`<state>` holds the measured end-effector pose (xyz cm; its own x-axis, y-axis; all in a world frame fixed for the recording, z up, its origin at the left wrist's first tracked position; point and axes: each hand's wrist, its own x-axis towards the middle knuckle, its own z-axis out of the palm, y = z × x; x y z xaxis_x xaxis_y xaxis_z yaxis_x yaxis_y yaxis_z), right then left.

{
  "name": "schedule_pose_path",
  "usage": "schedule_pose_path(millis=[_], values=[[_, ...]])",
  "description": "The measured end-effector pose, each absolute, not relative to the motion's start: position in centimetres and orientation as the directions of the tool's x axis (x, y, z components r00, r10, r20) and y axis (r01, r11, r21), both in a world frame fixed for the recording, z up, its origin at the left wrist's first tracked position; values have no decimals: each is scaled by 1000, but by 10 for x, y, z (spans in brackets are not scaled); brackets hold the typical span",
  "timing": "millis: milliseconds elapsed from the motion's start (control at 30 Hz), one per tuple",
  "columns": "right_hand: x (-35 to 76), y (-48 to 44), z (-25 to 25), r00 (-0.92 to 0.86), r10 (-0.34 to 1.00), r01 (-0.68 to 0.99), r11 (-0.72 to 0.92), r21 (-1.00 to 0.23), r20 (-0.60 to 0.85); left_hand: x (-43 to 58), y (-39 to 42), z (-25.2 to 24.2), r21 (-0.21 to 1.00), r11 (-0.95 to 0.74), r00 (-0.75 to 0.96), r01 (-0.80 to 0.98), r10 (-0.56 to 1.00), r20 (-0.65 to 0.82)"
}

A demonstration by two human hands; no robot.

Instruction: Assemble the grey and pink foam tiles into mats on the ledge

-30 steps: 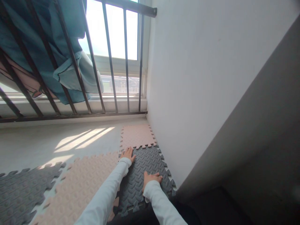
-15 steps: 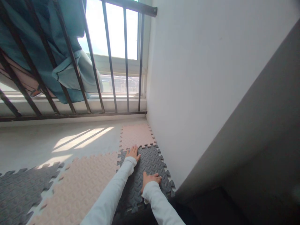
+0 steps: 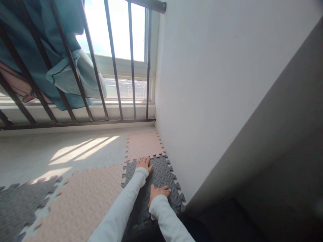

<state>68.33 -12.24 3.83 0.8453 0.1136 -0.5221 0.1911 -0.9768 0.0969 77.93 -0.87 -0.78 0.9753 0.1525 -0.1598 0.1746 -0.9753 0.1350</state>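
Flat on a dark grey foam puzzle mat (image 3: 161,173) rests my left hand (image 3: 144,164), fingers spread near the mat's far edge. My right hand (image 3: 158,193) lies lower down on the same mat, its fingers stretched out towards the right. A pink foam mat (image 3: 144,145) adjoins the far edge of the grey one, against the wall. To the left lies a larger beige-pink foam mat (image 3: 85,201), beside the grey mat's left edge. Neither hand holds anything.
A white wall (image 3: 202,84) rises close on the right. Dark railing bars (image 3: 112,60) stand before a window, with blue cloth (image 3: 65,80) hanging behind them. Another dark grey mat (image 3: 22,205) lies at far left, with a gap beside the beige-pink one. Sunlight stripes the floor (image 3: 106,134).
The whole view has shifted slightly to the left. My left hand has moved slightly right relative to the grey mat; both hands stay on it.
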Motion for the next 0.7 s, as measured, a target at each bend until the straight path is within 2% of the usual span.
schedule_pose_path(millis=[267, 467, 600, 700], values=[[682, -123, 35, 863, 82, 163, -979, 121, -499, 787, -30, -7, 225, -958, 961, 180, 123, -247], [682, -121, 31, 864, 80, 130, -989, 68, -498, 793, -35, 5, 155, -980, 974, 123, 89, -210], [684, -118, 28, 871, -22, 10, -998, 63, -490, 802, -51, 15, 169, -984, 969, 51, 8, -247], [686, -117, 28, 858, -95, -66, -995, 74, -505, 806, -62, 13, 183, -981, 957, 67, 12, -288]])
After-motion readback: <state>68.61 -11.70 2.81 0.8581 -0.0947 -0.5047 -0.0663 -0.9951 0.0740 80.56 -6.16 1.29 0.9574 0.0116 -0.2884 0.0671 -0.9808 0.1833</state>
